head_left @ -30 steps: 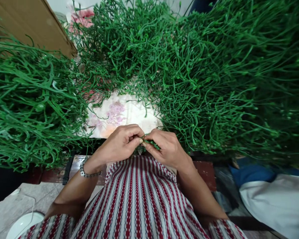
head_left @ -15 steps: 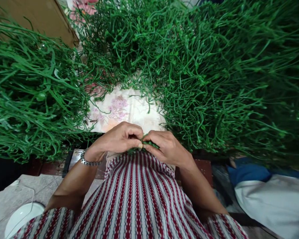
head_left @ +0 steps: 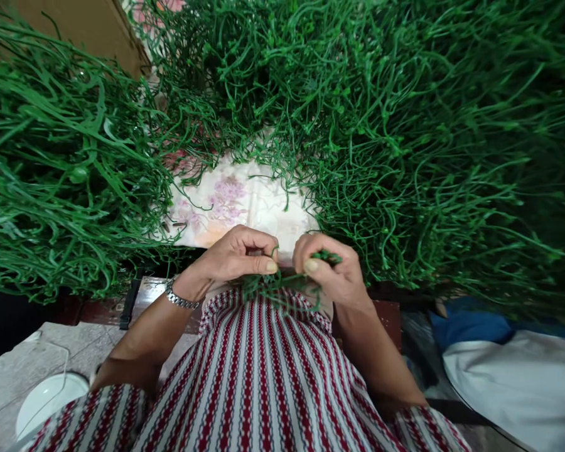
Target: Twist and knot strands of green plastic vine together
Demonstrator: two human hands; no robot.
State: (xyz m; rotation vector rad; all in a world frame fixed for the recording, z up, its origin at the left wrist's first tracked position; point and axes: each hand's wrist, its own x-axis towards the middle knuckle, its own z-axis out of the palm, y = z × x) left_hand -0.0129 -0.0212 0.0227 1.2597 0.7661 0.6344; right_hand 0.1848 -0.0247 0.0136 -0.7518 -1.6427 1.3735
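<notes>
My left hand is closed in a pinch, thumb against forefinger, on a thin green stem at the edge of the cloth. Beside it on the right, my right hand is curled round a small bunch of green stems, whose tips show above the thumb. More thin green strands, partly blurred, hang below and between both hands in front of the striped garment. A gap separates the two hands. Whether the stems are real or plastic I cannot tell.
Large heaps of green stems lie at the left and at the back and right. Between them shows a flowered cloth. A cardboard box stands back left. A white round object is on the floor; a person's clothed leg is at right.
My hands were together, fingertips meeting. Now the right hand has moved right, away from the left, and strands show stretched or hanging between them.
</notes>
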